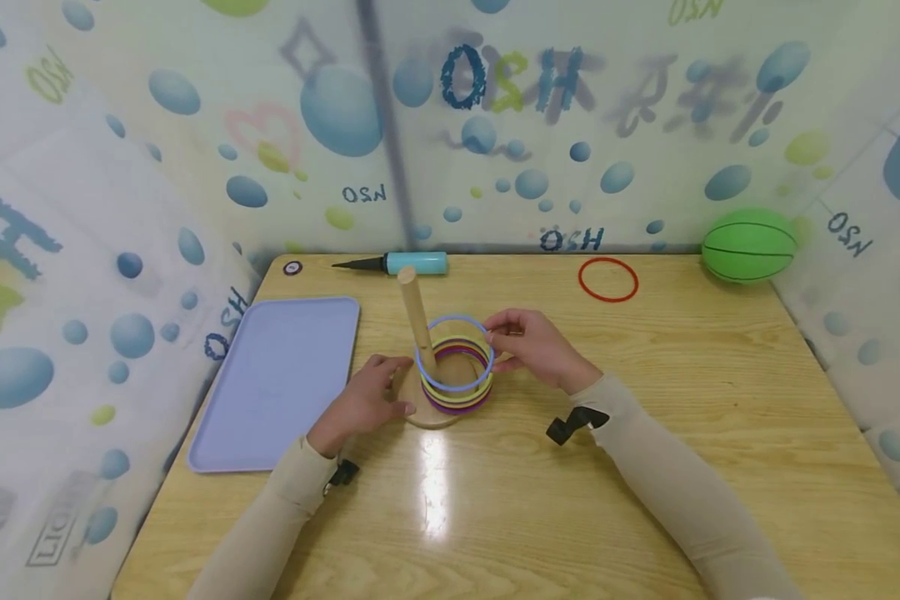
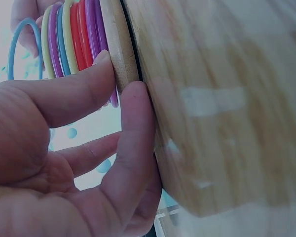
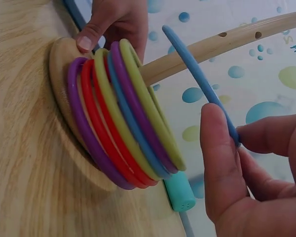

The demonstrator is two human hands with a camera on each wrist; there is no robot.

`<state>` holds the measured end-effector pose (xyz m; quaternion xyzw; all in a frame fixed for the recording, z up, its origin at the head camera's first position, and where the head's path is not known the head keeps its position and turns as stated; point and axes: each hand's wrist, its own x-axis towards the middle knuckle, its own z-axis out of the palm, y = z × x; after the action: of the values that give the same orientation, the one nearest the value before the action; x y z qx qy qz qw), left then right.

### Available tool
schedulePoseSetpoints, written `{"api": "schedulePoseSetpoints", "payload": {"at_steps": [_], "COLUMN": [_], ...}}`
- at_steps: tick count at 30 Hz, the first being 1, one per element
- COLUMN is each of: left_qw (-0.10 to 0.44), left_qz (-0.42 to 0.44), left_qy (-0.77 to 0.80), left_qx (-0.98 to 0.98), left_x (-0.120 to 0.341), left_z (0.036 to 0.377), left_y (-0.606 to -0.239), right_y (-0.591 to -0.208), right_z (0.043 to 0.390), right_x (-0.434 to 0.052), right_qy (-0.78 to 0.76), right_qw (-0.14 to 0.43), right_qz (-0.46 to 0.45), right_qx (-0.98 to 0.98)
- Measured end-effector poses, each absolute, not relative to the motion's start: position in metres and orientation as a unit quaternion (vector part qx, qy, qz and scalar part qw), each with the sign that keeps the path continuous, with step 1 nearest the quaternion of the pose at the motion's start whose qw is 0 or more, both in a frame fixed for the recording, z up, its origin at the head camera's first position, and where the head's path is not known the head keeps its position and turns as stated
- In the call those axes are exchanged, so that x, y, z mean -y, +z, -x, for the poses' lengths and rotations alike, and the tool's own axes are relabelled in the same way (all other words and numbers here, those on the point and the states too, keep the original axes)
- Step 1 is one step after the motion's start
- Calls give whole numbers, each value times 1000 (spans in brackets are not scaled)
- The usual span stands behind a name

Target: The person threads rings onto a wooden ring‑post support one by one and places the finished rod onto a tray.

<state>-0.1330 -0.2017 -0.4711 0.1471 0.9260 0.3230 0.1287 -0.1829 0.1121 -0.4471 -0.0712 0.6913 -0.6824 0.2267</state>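
A wooden ring-toss stand has a round base (image 1: 429, 422) and an upright post (image 1: 414, 317). Several rings (image 3: 138, 108) in purple, red, yellow and blue lie stacked around the post above the base. My right hand (image 1: 536, 346) pinches a blue ring (image 3: 200, 74) between thumb and fingers. That ring encircles the post, apart from the stack beneath it. At the left side of the stand, my left hand (image 1: 363, 400) grips the edge of the base with thumb and fingers, as the left wrist view shows up close.
A lilac tray (image 1: 228, 408) lies on the left. Along the back edge are a small round disc (image 1: 292, 267), a turquoise hand pump (image 1: 425, 263), a red ring (image 1: 583, 285) and a green ball (image 1: 750, 244). Printed curtains surround the wooden table (image 1: 540, 517).
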Motion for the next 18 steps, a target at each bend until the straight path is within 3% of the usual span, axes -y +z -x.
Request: {"api": "schedulePoseSetpoints", "payload": {"at_steps": [18], "left_qw": [124], "left_qz": [-147], "left_qy": [316], "left_qx": [-929], "left_x": [202], "left_z": [134], "left_y": [-473], "right_y": [-458], "right_z": [181], "right_x": [-109], "right_qy": [-634], "right_qw": [237], "right_qz": [79], "right_qx": [-732]}}
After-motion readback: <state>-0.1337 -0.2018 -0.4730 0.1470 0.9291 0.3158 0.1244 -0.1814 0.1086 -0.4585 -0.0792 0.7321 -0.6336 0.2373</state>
